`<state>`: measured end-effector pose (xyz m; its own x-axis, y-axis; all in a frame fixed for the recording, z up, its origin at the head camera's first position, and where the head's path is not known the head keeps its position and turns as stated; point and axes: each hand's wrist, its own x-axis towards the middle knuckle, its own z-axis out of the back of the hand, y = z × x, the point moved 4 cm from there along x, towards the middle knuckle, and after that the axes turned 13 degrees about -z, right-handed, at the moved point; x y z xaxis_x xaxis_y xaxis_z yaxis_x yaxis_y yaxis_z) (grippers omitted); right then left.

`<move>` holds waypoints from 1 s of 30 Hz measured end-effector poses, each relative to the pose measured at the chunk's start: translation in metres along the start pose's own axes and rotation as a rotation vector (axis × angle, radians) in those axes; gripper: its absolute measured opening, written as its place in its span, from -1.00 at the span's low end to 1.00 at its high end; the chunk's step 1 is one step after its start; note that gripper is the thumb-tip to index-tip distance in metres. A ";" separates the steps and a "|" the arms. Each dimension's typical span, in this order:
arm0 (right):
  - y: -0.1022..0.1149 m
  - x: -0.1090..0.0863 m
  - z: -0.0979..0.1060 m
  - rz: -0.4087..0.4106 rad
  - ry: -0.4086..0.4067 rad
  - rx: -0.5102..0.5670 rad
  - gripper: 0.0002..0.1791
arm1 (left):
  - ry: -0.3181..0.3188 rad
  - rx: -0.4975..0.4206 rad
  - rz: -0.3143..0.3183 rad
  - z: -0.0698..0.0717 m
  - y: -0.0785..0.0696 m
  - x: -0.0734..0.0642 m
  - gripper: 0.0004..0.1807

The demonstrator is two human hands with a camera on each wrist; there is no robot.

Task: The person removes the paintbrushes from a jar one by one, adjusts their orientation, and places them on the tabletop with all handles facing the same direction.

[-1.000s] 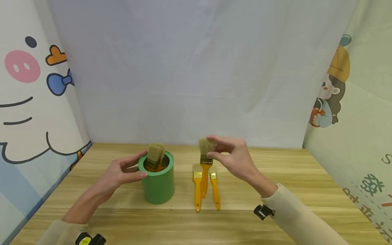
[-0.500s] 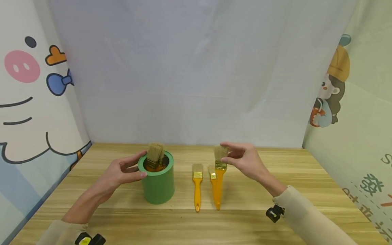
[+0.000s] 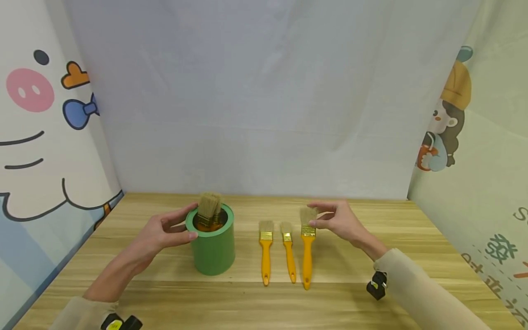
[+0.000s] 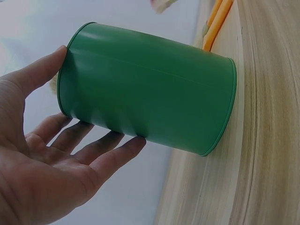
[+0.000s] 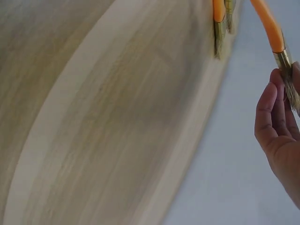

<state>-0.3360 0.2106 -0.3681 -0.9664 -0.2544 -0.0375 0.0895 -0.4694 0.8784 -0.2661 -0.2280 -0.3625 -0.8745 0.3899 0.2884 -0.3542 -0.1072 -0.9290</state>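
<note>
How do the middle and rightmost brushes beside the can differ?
The middle brush has a narrower head than the rightmost brush. The right hand pinches the rightmost brush; no hand touches the middle brush, which lies on the table. Both have yellow-orange handles and pale bristles.

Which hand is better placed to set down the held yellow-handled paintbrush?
Right hand, probably: it pinches the yellow-handled paintbrush near its bristles, while the left hand holds the green cylindrical can.

We see a plain green can (image 3: 214,254), orange-handled brushes (image 3: 266,256) with golden ferrules (image 3: 266,236) and tan bristles (image 3: 266,226), a yellowish wood-grained table (image 3: 321,307), a cream right sleeve (image 3: 420,288) and a cartoon-printed left cloth (image 3: 30,90).
</note>
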 end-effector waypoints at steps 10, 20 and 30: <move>-0.024 0.017 -0.002 -0.042 0.070 0.010 -0.41 | -0.001 -0.003 0.003 0.000 0.000 -0.001 -0.13; -0.040 0.035 -0.009 -0.025 0.098 -0.085 -0.44 | -0.001 -0.009 0.000 0.001 0.000 0.000 -0.12; -0.050 0.047 -0.011 -0.010 0.083 -0.226 -0.50 | 0.001 -0.005 0.003 0.001 0.002 0.001 -0.12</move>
<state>-0.3828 0.2129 -0.4192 -0.9451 -0.3133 -0.0930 0.1409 -0.6475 0.7489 -0.2679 -0.2289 -0.3640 -0.8753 0.3902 0.2857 -0.3503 -0.1042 -0.9308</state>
